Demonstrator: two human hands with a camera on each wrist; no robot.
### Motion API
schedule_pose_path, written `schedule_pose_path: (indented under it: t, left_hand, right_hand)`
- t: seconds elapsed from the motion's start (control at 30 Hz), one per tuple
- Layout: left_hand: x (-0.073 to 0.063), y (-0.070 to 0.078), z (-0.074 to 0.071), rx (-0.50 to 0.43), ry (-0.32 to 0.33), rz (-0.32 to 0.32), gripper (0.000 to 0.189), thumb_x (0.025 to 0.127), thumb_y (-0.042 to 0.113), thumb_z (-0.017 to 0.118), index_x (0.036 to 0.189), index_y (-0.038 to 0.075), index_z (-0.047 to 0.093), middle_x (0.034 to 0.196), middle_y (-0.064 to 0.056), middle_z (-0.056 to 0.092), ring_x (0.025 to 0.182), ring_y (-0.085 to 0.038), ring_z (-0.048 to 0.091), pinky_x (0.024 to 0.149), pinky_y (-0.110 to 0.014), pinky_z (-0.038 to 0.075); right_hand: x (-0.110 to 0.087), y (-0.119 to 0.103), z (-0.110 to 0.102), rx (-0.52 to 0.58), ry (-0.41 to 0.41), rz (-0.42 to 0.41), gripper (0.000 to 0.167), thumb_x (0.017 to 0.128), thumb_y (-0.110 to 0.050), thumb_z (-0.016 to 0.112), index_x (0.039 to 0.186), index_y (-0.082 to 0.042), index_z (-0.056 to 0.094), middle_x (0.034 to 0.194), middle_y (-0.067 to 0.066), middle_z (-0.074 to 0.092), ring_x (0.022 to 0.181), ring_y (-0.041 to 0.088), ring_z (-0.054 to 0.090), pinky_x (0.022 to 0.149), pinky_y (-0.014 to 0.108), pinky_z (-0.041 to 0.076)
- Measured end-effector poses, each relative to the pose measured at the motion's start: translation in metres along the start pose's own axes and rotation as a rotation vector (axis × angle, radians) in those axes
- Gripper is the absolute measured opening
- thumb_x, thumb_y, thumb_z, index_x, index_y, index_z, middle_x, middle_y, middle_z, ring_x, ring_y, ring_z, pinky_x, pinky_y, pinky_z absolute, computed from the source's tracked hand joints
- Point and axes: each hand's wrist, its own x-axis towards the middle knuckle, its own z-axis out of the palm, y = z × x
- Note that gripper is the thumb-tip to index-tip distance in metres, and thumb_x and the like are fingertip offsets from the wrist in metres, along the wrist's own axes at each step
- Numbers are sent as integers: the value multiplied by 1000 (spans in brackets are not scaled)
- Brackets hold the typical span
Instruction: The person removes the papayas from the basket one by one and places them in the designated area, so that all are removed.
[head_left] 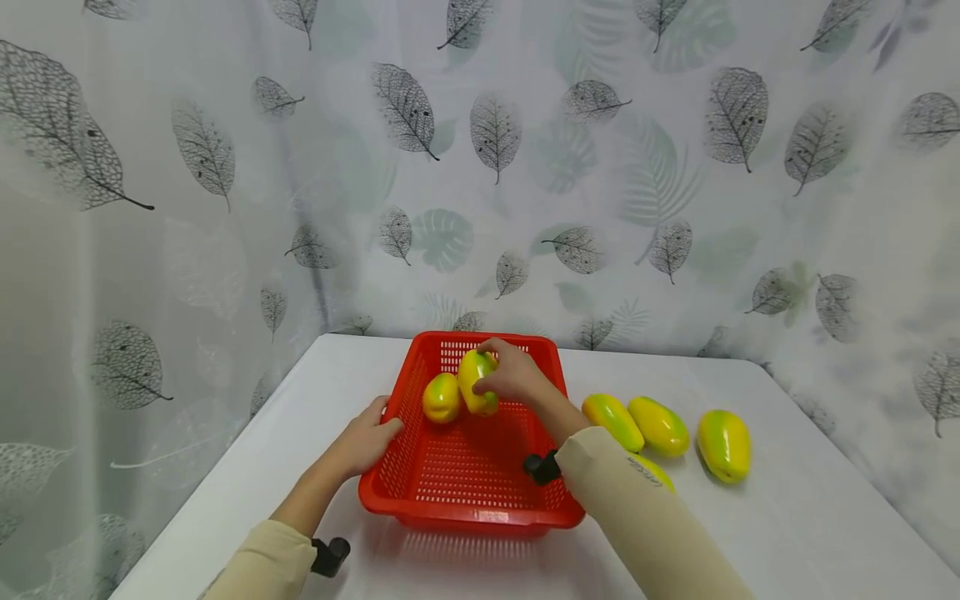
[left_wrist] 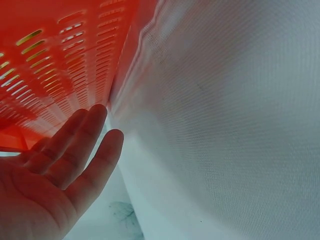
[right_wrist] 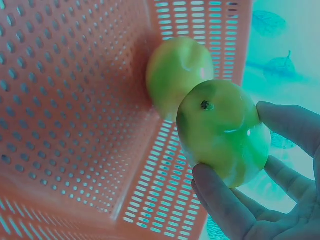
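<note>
Wearing beige sleeves (head_left: pixel 656 533); gripping red basket (head_left: pixel 465 510) near back edge of worktop (head_left: pixel 817 525) with left hand (head_left: pixel 364 443), clasping yellow-green fruit (head_left: pixel 471 372) inside with right hand (head_left: pixel 517 375), beside second fruit (head_left: pixel 441 398).

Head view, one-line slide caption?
Left hand holding a red basket, right hand gripping a yellow-green fruit; another fruit inside, four on the table.

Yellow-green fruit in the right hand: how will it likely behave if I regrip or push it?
The yellow-green fruit may be slippery, since its skin shows glossy highlights. It would probably roll if pushed, given its rounded, elongated shape. It seems firm: no dent shows where the right hand grips it.
</note>
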Motion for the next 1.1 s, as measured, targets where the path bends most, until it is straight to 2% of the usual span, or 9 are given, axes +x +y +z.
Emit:
schedule_pose_path:
  t: [0.47, 0.7, 0.9, 1.1]
  left_hand:
    - [1, 0, -1, -10, -20, 0, 50, 102, 19, 44, 148, -1, 39, 114, -21, 65, 80, -22, 71, 69, -40, 65]
    - [-1, 1, 0, -22, -22, 6, 50, 103, 18, 45, 148, -2, 39, 114, -23, 65, 80, -24, 72, 68, -41, 65]
    - [-1, 2, 1, -27, -27, 8, 50, 103, 18, 44, 148, -2, 38, 114, -23, 65, 79, -24, 72, 68, -40, 65]
    - [-1, 0, 1, -18, -19, 3, 50, 103, 18, 44, 149, -1, 38, 115, -23, 65, 79, -23, 71, 68, -39, 65]
  right_hand:
    - [-32, 10, -39, 56, 28, -52, 66, 84, -18, 81, 145, -19, 55, 148, 20, 54, 122, 35, 61, 92, 42, 60]
    - [-44, 16, -53, 76, 34, -26, 70, 86, -23, 80, 149, -23, 50, 150, 17, 53, 121, 34, 62, 97, 45, 58]
    - [-56, 24, -69, 98, 42, -29, 70, 88, -24, 78, 151, -21, 48, 152, 20, 49, 123, 36, 61, 97, 45, 58]
    - [-69, 36, -89, 124, 42, -26, 71, 89, -25, 78, 152, -19, 45, 156, 22, 43, 118, 36, 66, 97, 46, 59]
